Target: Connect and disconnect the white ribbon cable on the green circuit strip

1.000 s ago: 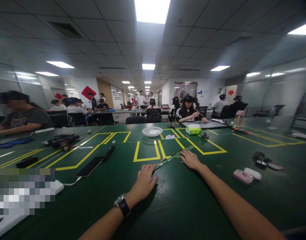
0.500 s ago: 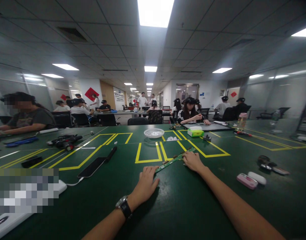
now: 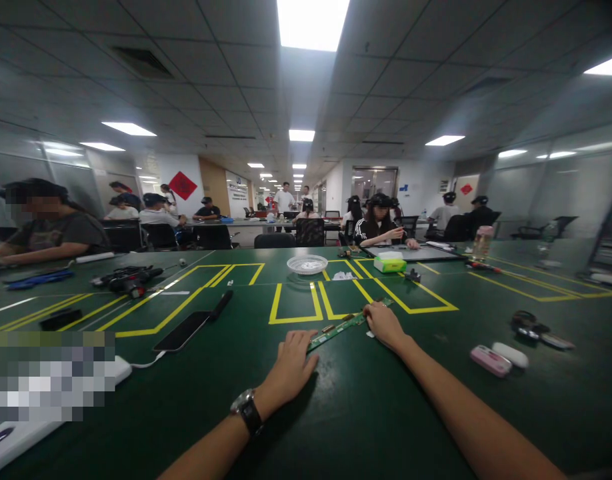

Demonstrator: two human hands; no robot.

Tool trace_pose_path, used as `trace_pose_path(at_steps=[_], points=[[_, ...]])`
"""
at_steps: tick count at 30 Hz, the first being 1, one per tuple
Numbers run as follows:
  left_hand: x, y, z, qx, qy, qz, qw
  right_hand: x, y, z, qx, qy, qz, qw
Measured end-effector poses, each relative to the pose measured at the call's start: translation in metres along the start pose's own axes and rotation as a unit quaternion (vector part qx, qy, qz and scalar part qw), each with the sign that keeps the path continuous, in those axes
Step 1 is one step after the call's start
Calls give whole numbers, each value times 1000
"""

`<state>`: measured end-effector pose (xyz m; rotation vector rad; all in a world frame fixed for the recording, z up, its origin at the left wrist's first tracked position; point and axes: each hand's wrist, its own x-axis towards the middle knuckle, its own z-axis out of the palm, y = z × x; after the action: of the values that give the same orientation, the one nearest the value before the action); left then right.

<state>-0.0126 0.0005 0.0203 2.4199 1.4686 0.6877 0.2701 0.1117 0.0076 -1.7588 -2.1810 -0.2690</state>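
A long, narrow green circuit board (image 3: 339,329) lies slanted on the green table, its right end farther off. My left hand (image 3: 293,363), below a wrist with a black-strapped watch (image 3: 247,411), has its fingers on the near left end of the board, thumb apart. Around the far right part of the board my right hand (image 3: 383,323) has its fingers closed, covering some of it. Beside that hand, a small white piece (image 3: 370,335) lies on the table.
Yellow tape (image 3: 296,321) marks the table. Farther back stand a white basket (image 3: 307,265) and a green tissue pack (image 3: 390,263). A phone (image 3: 182,331) lies left; a pink case (image 3: 491,361) lies right. People sit across and at far left.
The small white piece now shows beside my right hand. More of the board's middle is visible and it looks turned a little. My left hand has barely moved.
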Motion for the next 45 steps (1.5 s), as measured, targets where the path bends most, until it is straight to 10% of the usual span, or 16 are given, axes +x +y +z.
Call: trace_pose_path(at_steps=[14,31,45], points=[[1,-2,2,-1,3,-5,1000,5,4,3,3,-46,-52,998],[4,-2,-1,-36,33,-29,998,-30,-93,-21,93,-68,-223,968],[5,-10,4,-32,57,-12,998,-34,-98,-31,144,-80,-275,947]])
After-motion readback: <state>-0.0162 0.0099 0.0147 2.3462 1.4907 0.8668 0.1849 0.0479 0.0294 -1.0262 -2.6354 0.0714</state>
